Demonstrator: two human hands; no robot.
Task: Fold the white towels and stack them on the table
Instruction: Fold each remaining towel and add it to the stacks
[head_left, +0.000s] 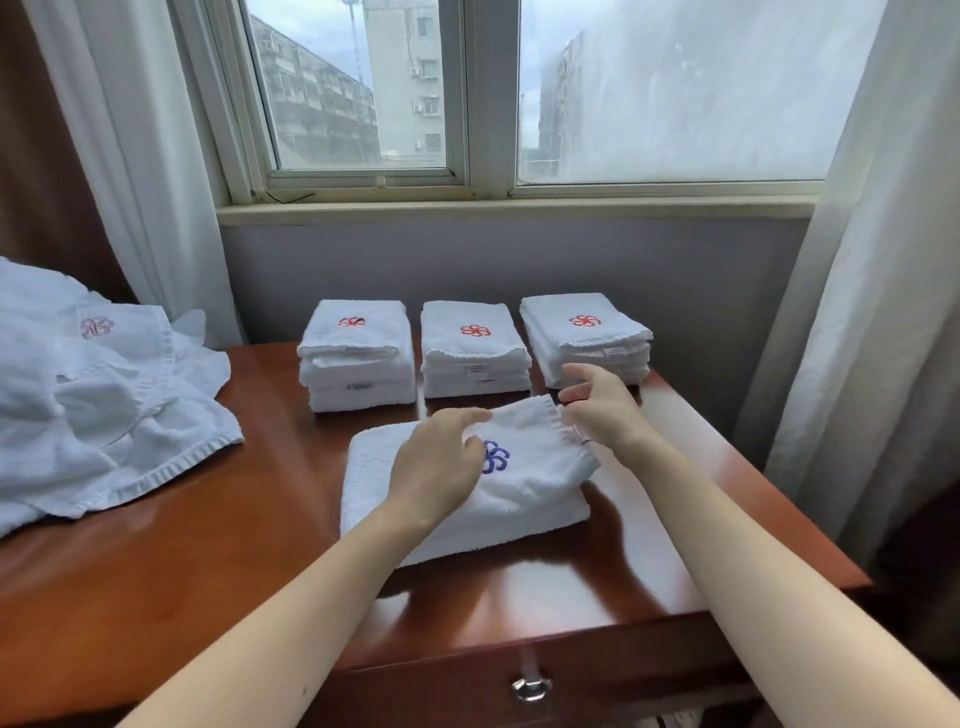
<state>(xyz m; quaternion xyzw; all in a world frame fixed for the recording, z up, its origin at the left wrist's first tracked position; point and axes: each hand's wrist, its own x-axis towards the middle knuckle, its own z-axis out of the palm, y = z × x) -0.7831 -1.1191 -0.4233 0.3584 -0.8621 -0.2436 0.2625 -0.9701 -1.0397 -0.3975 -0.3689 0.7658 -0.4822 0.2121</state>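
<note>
Drawer handle is seen nearest, under table front edge. Folded towel w/ blue logo is laid mid-table. L hand is rested on it, fingers relaxed, nothing gripped. R hand is held at its far right corner, fingers loose and apart, no grip seen. Left stack, mid stack, right stack are lined up at far side. Unfolded pile is heaped at left.

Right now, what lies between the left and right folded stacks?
In the head view, a third stack stands between the left stack and the right stack, touching neither.
</note>
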